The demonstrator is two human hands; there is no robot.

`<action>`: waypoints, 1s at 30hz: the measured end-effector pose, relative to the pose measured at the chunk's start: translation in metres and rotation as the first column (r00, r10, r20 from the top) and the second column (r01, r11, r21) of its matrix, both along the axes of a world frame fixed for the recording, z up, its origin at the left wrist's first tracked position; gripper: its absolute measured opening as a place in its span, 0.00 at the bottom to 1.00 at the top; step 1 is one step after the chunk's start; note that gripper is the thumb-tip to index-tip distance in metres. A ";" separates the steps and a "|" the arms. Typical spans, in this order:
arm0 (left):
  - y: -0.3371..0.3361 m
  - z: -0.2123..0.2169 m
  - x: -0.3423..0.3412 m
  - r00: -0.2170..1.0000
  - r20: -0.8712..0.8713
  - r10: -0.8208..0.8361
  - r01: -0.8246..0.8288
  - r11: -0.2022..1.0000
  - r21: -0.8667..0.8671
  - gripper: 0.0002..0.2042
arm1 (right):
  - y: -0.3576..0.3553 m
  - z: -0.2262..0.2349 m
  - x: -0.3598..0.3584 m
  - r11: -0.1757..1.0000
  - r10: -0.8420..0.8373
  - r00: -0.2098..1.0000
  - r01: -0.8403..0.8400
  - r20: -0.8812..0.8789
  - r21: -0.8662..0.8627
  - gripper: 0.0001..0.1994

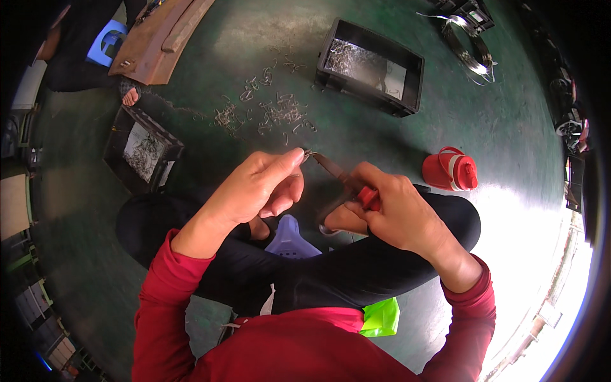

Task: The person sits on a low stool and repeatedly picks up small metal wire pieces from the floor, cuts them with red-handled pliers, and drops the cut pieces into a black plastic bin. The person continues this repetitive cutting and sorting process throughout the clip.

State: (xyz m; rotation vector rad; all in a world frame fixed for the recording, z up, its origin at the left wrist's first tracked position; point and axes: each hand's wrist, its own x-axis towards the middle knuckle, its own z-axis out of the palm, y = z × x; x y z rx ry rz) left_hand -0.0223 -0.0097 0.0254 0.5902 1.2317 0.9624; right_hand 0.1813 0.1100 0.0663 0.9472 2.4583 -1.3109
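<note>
My left hand (pixel 264 188) is closed, its thumb and forefinger pinching a small bent piece of metal wire (pixel 309 154). From the right, the narrow metal end of a red-handled hand tool (pixel 331 168) meets the wire beside my left fingertips. My right hand (pixel 401 210) wraps round the tool's red handle; whether it is pliers or a blade I cannot tell. Past my hands, many loose bent wire pieces (pixel 280 113) lie scattered on the green floor.
A black crate (pixel 414 95) with metal pieces stands ahead. Another black crate (pixel 118 149) sits at left, a person's hand (pixel 130 97) at its rim. A wire coil (pixel 474 60) lies far right. A red jug (pixel 449 170) stands by my right knee, a purple stool (pixel 289 239) between my legs.
</note>
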 end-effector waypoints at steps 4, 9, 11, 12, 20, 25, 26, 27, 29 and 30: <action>0.000 -0.005 -0.002 0.998 0.063 -0.016 0.018 0.999 -0.030 0.28 | -0.003 -0.007 0.002 0.989 0.024 0.999 -0.020 -0.026 0.146 0.22; 0.000 -0.009 -0.002 0.987 0.161 0.014 -0.011 1.000 -0.024 0.28 | -0.006 -0.014 0.003 0.941 0.065 0.996 -0.044 -0.053 0.337 0.26; 0.000 -0.010 -0.002 0.985 0.175 0.015 -0.010 1.000 -0.028 0.28 | -0.007 -0.018 0.004 0.916 0.088 0.993 -0.052 -0.073 0.398 0.27; 0.000 -0.012 -0.003 0.982 0.189 0.008 -0.006 1.000 -0.009 0.28 | -0.007 -0.020 0.004 0.881 0.115 0.989 -0.057 -0.095 0.470 0.27; 0.000 -0.015 -0.007 0.966 0.250 -0.071 0.084 0.995 -0.045 0.27 | -0.003 -0.020 0.006 0.751 0.174 0.981 -0.074 -0.088 0.656 0.24; 0.002 -0.008 0.004 0.925 -0.381 -0.001 0.089 0.973 0.214 0.15 | 0.004 -0.005 0.012 0.987 0.094 0.995 -0.088 -0.043 0.131 0.14; 0.001 -0.006 0.006 0.908 -0.417 0.047 0.075 0.959 0.273 0.12 | 0.004 -0.003 0.012 0.992 0.096 0.995 -0.094 -0.018 0.082 0.14; 0.000 -0.005 0.007 0.888 -0.451 0.090 0.062 0.948 0.313 0.10 | 0.004 -0.002 0.012 0.995 0.100 0.995 -0.100 0.008 0.032 0.14; -0.005 -0.002 0.005 0.911 -0.413 -0.006 0.124 0.958 0.260 0.11 | 0.003 0.000 0.009 0.992 0.119 0.991 -0.122 -0.067 -0.033 0.15; -0.006 -0.002 0.005 0.929 -0.370 -0.020 0.118 0.963 0.243 0.11 | 0.002 0.003 0.007 0.991 0.113 0.993 -0.115 -0.030 -0.074 0.15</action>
